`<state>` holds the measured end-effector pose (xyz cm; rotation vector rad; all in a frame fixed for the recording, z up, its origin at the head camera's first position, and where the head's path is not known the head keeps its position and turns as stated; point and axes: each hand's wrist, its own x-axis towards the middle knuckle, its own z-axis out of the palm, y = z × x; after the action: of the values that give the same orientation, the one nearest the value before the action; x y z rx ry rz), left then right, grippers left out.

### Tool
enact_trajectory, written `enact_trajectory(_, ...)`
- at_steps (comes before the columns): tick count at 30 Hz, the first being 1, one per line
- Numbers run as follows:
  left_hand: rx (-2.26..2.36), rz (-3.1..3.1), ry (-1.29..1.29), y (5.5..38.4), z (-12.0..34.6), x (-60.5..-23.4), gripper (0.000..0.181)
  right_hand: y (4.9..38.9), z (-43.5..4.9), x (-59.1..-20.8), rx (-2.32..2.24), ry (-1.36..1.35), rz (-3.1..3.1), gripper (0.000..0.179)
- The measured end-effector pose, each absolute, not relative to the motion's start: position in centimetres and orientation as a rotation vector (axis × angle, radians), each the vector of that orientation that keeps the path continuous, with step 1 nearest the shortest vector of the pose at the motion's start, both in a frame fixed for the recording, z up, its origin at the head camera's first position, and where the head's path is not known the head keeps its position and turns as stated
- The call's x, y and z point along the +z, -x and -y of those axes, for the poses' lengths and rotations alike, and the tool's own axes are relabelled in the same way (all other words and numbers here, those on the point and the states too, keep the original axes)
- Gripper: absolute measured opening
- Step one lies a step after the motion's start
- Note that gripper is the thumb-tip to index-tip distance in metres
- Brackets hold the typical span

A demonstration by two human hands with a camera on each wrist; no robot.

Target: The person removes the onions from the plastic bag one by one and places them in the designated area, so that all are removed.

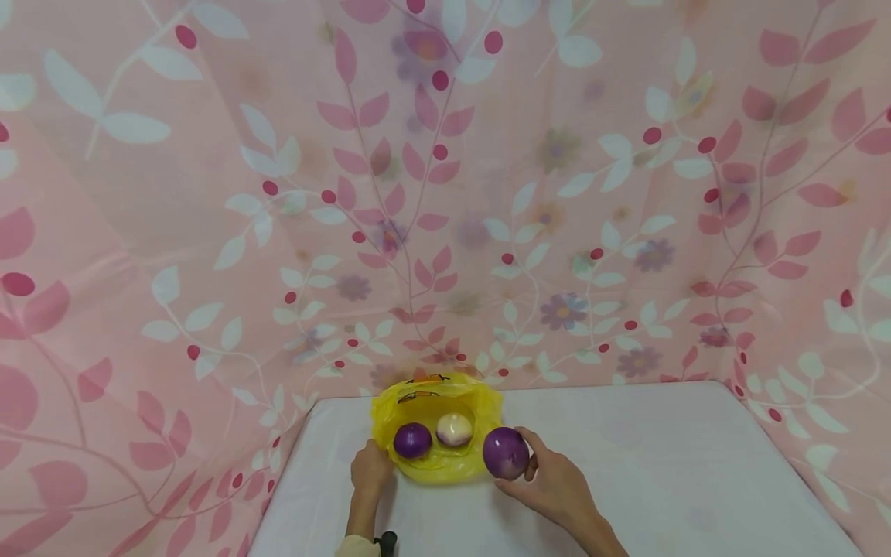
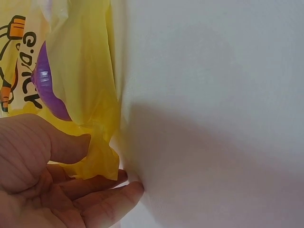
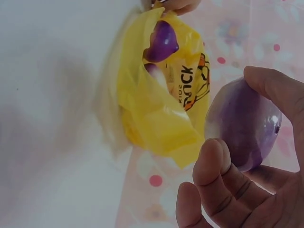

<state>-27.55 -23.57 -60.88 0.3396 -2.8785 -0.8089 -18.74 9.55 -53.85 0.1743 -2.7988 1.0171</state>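
A yellow plastic bag (image 1: pixel 445 470) with printed lettering lies with its mouth wide on the white table. Inside it sit a glossy purple ball-shaped piece (image 1: pixel 413 441) and a cream one (image 1: pixel 454 429) with a purple underside. My left hand (image 1: pixel 371 466) pinches the bag's left edge between thumb and fingers; in the left wrist view a gathered corner of yellow plastic (image 2: pixel 100 159) shows there. At the bag's right side, my right hand (image 1: pixel 557 483) grips another shiny purple ball (image 1: pixel 506 453) by thumb and fingertips. In the right wrist view that ball (image 3: pixel 242 126) has a paler side and a small dark hole.
The white tabletop (image 1: pixel 654 464) spreads to the right of the bag and in front of it. Behind the table hangs a pink cloth (image 1: pixel 529 309) with leaf and flower prints, which also runs along both sides. A dark band (image 1: pixel 387 541) circles the left wrist.
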Motion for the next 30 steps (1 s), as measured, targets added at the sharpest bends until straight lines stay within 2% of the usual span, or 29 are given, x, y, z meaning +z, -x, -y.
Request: enact_trajectory(30,-0.784,2.866,-0.317,27.4,23.6,-60.8,0.014,19.5,-13.3,-55.0,1.030,-0.058,2.780,0.088)
